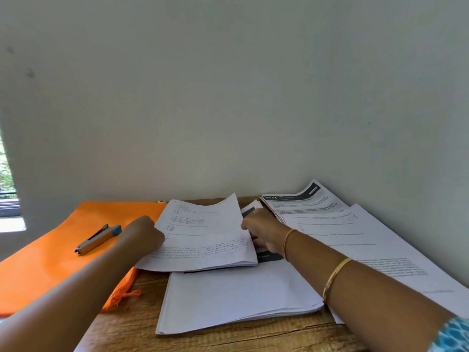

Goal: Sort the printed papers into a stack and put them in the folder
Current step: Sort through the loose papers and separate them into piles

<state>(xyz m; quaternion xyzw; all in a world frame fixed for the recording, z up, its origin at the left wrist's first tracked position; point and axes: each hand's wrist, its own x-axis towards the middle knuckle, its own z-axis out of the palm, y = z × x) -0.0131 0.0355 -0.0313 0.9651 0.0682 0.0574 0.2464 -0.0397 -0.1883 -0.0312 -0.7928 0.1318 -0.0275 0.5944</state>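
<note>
Sheaf of printed papers: it sits between the two hands on top of a bigger pile. It is several sheets thick, and its far corner curls up off the pile.
Handling: light, limp and slick, by the look of it. Pinched at one corner, the sheets would likely fan out and slide. The safer hold is at both side edges, thumb on top and fingers beneath, before knocking it square.
Left hand: its fingers are curled in at the sheaf's left edge and seem to pinch it. The tips are hidden behind the knuckles.
Right hand: its fingers are bent down onto the sheaf's right edge and grip it as far as I can see. They also touch a dark-printed sheet that pokes out underneath.
Blank-topped stack: it lies under the sheaf, nearer the person than either set of fingers, on the wooden surface.
Orange folder: it lies flat to the left of the left fingers, and a stapler rests on it.
Other papers: dark-headed pages lie beyond the right fingers. Large sheets spread out to their right, partly under the forearm.
Stage: the papers look to be in mid-gathering, and I see none in the folder yet.
</note>
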